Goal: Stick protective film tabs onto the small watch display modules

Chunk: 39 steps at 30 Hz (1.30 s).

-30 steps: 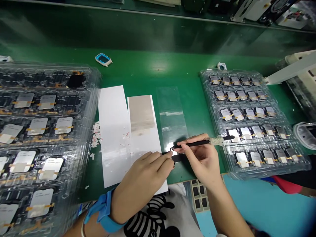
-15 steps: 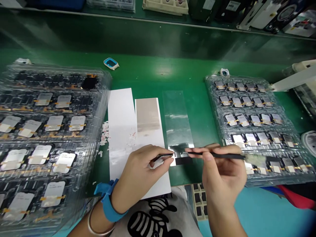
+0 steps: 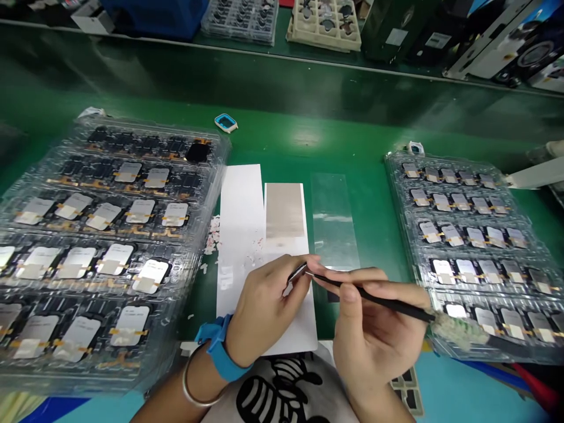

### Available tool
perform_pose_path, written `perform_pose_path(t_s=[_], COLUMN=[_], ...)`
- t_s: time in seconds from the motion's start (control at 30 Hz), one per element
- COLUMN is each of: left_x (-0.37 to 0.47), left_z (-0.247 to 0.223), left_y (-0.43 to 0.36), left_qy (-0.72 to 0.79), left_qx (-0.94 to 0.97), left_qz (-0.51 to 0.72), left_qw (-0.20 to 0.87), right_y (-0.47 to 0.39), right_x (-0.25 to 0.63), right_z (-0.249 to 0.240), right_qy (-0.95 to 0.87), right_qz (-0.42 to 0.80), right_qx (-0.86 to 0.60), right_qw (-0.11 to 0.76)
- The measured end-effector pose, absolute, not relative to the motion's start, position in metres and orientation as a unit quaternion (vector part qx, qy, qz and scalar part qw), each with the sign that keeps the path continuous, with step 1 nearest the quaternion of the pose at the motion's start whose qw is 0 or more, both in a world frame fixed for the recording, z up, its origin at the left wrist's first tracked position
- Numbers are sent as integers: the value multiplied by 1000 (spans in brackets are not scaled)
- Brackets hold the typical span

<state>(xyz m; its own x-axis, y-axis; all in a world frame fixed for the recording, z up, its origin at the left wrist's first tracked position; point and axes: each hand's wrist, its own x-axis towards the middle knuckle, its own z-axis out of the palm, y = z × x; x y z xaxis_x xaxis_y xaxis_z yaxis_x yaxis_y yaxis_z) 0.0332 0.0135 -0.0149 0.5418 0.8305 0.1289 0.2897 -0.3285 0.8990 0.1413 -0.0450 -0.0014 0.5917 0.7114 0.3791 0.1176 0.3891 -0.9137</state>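
Observation:
My left hand [image 3: 274,302], with a blue strap at the wrist, is closed, pinching a small dark, thin-edged flat part [image 3: 296,272] between thumb and fingers. Its far side is hidden. In my right hand [image 3: 374,329] lies a slim black tool [image 3: 392,303] with a thin metal tip, held like a pen. Pale frayed wrapping [image 3: 460,330] covers its rear. The tip meets the flat part's right edge, or comes very near it. Beneath my hands are a white sheet [image 3: 240,223] and a second sheet with a grey-brown film [image 3: 284,208].
A clear tray [image 3: 176,305] of silver-backed screen modules fills the left side; a similar tray [image 3: 399,235] stands right. A clear film strip [image 3: 332,205] lies between. White scraps [image 3: 212,238] lie beside the left tray. Behind sits a watch case [image 3: 226,122], below a shelf edge [image 3: 247,53].
The tool tip has moved left from above the black and white strip to the edge of the flat part. My hands are closer together. The whole view has shifted.

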Motion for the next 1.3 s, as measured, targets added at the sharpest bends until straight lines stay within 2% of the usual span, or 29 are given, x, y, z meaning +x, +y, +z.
perform_pose_path(t_s=[0.2,0.7,1.3], left_x=[31,28,29], left_z=[-17,-22,-21], left_y=[12,11,12], left_qy=[347,318,347], left_qx=[773,753,766], left_qz=[334,336,316], left_qw=[413,468,439], right_y=[-42,-37,-37], right_x=[139,138,142], right_z=[-1,-17,-18], right_qy=[-450,-461,-471], right_qz=[172,137,154], right_qx=[-474,-480,-464], right_qw=[737,734,735])
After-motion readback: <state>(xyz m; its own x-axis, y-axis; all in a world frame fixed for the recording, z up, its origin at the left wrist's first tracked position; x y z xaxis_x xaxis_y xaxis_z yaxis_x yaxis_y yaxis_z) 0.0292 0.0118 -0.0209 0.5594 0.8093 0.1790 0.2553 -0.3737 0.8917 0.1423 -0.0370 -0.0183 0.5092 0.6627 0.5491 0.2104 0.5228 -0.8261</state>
